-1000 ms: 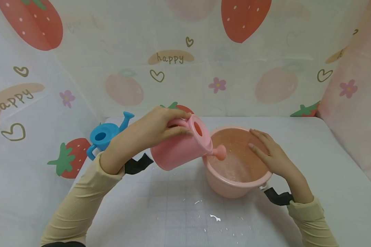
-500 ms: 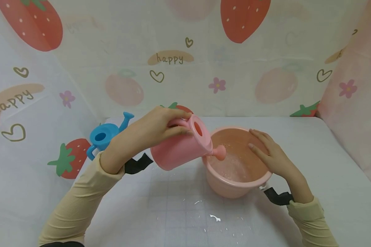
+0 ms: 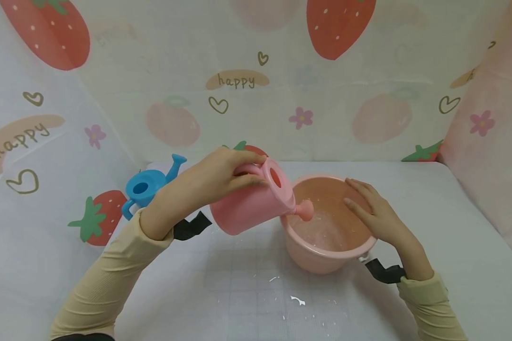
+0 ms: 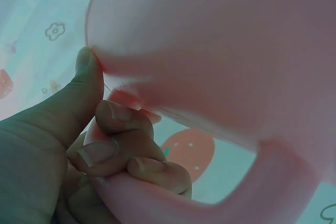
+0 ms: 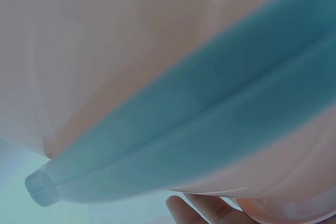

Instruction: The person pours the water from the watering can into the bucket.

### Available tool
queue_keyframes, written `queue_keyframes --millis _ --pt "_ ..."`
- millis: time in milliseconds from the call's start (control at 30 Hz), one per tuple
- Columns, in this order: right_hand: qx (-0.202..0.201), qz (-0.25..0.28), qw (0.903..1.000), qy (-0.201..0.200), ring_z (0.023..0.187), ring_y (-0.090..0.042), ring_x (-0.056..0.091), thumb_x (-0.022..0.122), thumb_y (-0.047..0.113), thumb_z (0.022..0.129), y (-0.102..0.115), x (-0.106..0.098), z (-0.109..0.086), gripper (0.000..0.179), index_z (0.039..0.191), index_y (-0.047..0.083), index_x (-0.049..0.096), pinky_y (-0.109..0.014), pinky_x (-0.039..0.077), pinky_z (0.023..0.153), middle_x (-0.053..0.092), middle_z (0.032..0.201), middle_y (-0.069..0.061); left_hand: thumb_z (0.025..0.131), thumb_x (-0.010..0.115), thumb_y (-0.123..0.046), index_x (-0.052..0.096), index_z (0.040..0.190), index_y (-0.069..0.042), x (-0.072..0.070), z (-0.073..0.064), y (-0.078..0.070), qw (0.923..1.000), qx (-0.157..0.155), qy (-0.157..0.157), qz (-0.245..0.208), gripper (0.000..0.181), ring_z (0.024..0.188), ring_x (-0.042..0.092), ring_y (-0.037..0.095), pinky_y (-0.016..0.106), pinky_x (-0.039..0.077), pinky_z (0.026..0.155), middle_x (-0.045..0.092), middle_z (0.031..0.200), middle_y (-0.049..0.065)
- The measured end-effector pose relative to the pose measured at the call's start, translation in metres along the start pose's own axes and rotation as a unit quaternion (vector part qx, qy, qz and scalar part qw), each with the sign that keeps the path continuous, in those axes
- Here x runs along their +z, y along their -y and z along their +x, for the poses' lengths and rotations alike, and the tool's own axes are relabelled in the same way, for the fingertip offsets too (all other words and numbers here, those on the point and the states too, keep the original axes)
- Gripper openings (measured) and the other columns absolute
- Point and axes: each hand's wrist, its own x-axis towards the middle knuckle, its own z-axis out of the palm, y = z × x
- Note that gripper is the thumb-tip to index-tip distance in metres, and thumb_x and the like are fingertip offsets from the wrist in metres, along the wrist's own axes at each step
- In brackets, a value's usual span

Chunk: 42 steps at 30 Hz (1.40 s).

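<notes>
My left hand (image 3: 219,173) grips a pink watering can (image 3: 253,203) by its handle (image 4: 157,200). In the left wrist view the fingers curl round the handle while the thumb lies against the can's edge. The can is tilted to the right, clear of the table, with its spout head (image 3: 305,210) over the near-left part of a pink bucket (image 3: 315,265). Inside the bucket is rippled, bubbly water. On the bucket's right side, my right hand (image 3: 377,215) holds the rim, thumb inside; its fingertips (image 5: 184,211) show low in the right wrist view.
A blue watering can (image 3: 147,184) stands at the back left, partly behind my left forearm. Water splashes (image 3: 297,300) lie on the table (image 3: 256,274) in front of the bucket. A bluish curved strip (image 5: 173,129) crosses the right wrist view. Fruit-printed sheets (image 3: 239,118) hang around the table.
The head view has shifted very slightly. Both hands, the tilted pink watering can and the bucket keep the same pose.
</notes>
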Motion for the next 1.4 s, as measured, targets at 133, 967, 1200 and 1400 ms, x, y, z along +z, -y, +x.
queue_keyframes --millis 133,967,1200,1400 --pt "-0.001 0.001 1.0000 -0.001 0.130 -0.044 0.032 0.048 0.036 0.096 0.0004 -0.0002 -0.0004 0.056 0.145 0.016 0.030 -0.067 0.031 0.095 0.029 0.146 -0.015 0.088 0.063 -0.028 0.055 0.080 -0.015 0.0007 0.0010 -0.0003 1.0000 0.006 -0.001 0.002 0.018 0.074 0.054 0.010 0.024 0.047 0.069 0.057 0.082 -0.004" --pt "0.003 0.005 1.0000 0.004 0.129 -0.044 0.033 0.048 0.035 0.096 0.0016 -0.0003 -0.0005 0.056 0.146 0.016 0.028 -0.067 0.032 0.094 0.028 0.146 -0.016 0.087 0.065 -0.028 0.063 0.101 -0.014 0.0003 0.0021 -0.0035 0.9990 -0.029 0.003 0.034 0.020 0.086 0.057 0.014 0.027 0.051 0.075 0.063 0.096 -0.001" --pt "-0.005 0.006 1.0000 -0.001 0.129 -0.045 0.033 0.048 0.034 0.096 0.0013 0.0000 0.0002 0.055 0.145 0.015 0.030 -0.067 0.031 0.094 0.030 0.145 -0.016 0.087 0.065 -0.027 0.062 0.095 -0.014 -0.0003 0.0027 -0.0042 0.9993 -0.022 0.006 0.028 0.016 0.084 0.057 0.012 0.026 0.050 0.075 0.062 0.093 -0.002" --pt "0.001 0.007 1.0000 0.001 0.130 -0.044 0.031 0.048 0.036 0.096 0.0017 -0.0015 0.0004 0.056 0.145 0.016 0.030 -0.068 0.029 0.096 0.029 0.146 -0.016 0.087 0.065 -0.029 0.061 0.092 -0.016 -0.0004 0.0031 -0.0045 0.9995 -0.020 0.004 0.024 0.014 0.081 0.056 0.012 0.025 0.049 0.072 0.061 0.088 -0.003"
